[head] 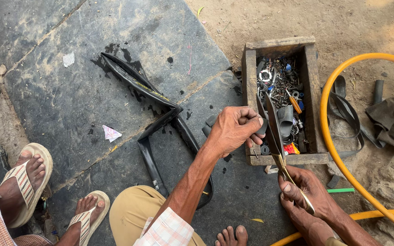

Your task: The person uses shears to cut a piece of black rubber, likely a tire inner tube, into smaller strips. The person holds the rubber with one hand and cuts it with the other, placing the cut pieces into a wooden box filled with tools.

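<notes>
While the left hand [235, 130] pinches a small dark grey rubber piece [261, 126] before the wooden parts box's [251, 77] front edge, the right hand [304, 189], clenched on brass-handled scissors [277, 136], should arguably close slowly, blades clear of fingertips

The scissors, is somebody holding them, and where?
Yes. The right hand holds the scissors by their brass-coloured handles. The left hand pinches a small dark rubber piece in its fingers, against the blades.

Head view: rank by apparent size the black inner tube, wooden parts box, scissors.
1. black inner tube, largest span.
2. wooden parts box.
3. scissors, smallest, though held nearer the camera in the right hand, so they look larger than they are.
</notes>
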